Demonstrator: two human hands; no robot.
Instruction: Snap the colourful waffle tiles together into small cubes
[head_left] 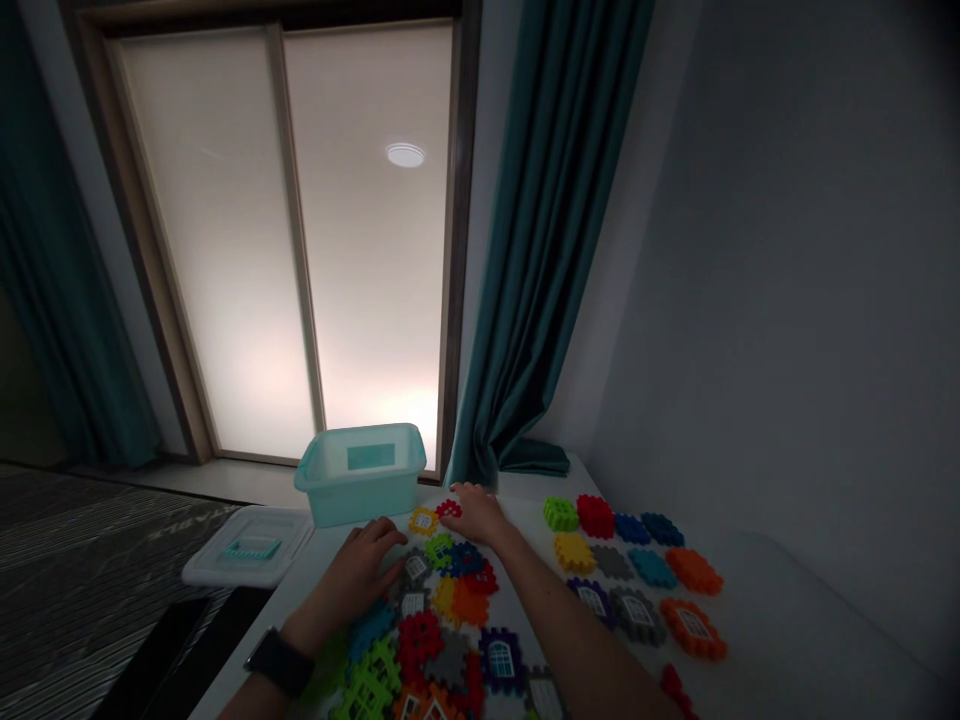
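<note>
White table (525,508), interlocking pieces (470,604), blurred lettering (196,517)

Left hand (364,563) palm down, thumb (391,577) spread — right hand (478,512) farther forward, arm (571,622) outstretched.

A yellow tile (424,521) and a navy tile (500,658) carry pale window patterns; a block (560,514) is lime green, a second block (596,516) red. The bin (364,505) is translucent aqua, the lid (206,565) whitish, the curtain (562,230) deep teal, the dark floor (75,545) pale-streaked.
</note>
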